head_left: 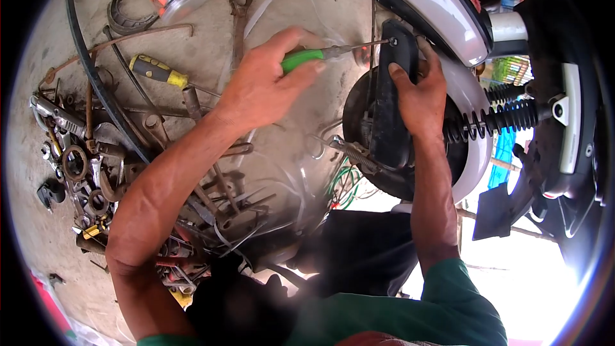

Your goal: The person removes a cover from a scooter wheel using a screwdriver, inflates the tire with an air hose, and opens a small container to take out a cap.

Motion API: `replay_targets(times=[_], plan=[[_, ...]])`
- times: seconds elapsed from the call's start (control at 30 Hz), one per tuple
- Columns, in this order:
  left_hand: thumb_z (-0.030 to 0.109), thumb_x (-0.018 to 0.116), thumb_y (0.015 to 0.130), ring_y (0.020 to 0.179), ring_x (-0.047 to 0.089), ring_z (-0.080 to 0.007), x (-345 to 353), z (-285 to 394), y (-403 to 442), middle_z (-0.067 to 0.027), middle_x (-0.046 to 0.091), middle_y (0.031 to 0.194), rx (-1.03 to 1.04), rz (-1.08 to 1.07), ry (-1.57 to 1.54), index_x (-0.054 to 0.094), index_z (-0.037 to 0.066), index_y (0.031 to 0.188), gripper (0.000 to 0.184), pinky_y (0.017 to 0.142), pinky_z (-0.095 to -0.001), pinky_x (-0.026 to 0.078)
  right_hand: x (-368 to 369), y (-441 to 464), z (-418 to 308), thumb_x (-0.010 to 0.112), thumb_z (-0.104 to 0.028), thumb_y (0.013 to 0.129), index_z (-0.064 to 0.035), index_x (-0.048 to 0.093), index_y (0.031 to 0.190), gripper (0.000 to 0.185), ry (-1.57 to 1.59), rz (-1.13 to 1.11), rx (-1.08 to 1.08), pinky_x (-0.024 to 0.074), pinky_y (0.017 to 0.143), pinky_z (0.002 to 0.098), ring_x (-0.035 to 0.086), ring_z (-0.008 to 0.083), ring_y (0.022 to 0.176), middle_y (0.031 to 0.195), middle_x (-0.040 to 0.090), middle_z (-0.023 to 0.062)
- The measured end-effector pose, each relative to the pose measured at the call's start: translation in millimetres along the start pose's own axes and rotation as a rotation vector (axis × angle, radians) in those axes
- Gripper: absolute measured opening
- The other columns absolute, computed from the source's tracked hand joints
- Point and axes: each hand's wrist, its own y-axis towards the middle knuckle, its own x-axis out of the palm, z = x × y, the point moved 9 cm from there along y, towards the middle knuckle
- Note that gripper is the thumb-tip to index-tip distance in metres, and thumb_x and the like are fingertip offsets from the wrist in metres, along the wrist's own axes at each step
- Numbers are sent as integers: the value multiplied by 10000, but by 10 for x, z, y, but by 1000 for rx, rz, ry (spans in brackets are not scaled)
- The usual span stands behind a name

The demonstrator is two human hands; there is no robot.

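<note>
Head view: nearest the lens, a green sleeve (pixel 458 295) leads to the right hand (pixel 423 99), which grips a long black cover (pixel 389 115), thumb on its face. The left hand (pixel 272 80) is closed round a green-handled screwdriver (pixel 303 59), its tip at the cover's upper end. Behind the cover stands a wheel (pixel 355 106); farther left, on the floor (pixel 205 45), lie a yellow-and-black screwdriver (pixel 157 70), heaped tools (pixel 75 161) and a clear container (pixel 182 0).
</note>
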Motion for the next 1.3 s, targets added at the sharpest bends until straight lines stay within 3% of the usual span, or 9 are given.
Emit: replay_targets(times=[0.47, 1.3], plan=[[201, 688, 990, 762, 610, -177, 22, -3, 22, -123, 674, 865, 16, 14, -4, 624, 55, 1182, 250, 711, -352, 519, 20, 2, -32, 719, -32, 929, 37, 450, 1508, 643, -14, -1, -9, 527, 940, 306, 685, 200, 1052, 1172, 718, 183], [214, 688, 992, 786, 644, -215, 32, -2, 90, -165, 692, 888, 20, -3, 13, 612, 24, 1134, 250, 734, -374, 526, 40, -8, -40, 705, -17, 936, 48, 443, 1507, 632, -16, -18, 6, 529, 961, 310, 678, 209, 1090, 1218, 701, 201]])
